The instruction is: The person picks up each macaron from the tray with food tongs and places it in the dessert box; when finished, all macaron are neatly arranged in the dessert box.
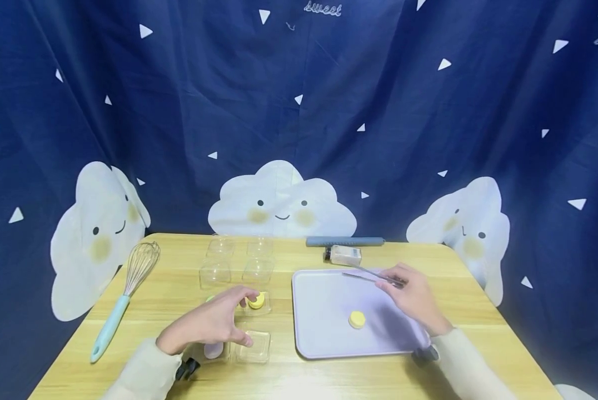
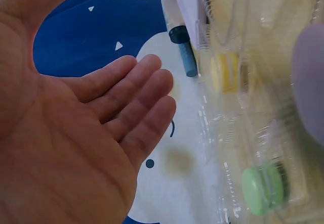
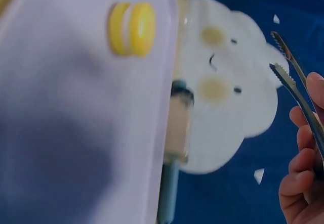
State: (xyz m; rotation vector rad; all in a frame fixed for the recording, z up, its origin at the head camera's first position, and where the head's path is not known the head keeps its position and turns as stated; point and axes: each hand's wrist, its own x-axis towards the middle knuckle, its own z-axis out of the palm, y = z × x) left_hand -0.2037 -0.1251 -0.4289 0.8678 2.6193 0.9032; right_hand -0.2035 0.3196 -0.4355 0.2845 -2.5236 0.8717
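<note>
My right hand (image 1: 414, 294) grips metal tongs (image 3: 298, 95) above the lilac tray (image 1: 324, 339); their serrated tips stand apart with nothing between them. On the tray lies one yellow macaron (image 1: 357, 319). Fingers spread, my left hand (image 1: 216, 321) hovers over the clear plastic container (image 1: 255, 355) left of the tray. In its compartments sit another yellow macaron (image 1: 257, 300) near the fingertips, a purple one (image 1: 213, 350) under the hand, and a green one (image 2: 262, 188), mostly covered by the hand in the head view. The front right compartment holds nothing.
The container's raised clear half (image 1: 258, 270) stretches toward the back. A whisk (image 1: 111, 322) with a light blue handle lies at the left. Behind the tray are a black-capped bottle (image 1: 345, 255) and a blue-grey rod (image 1: 346, 241), close to the curtain.
</note>
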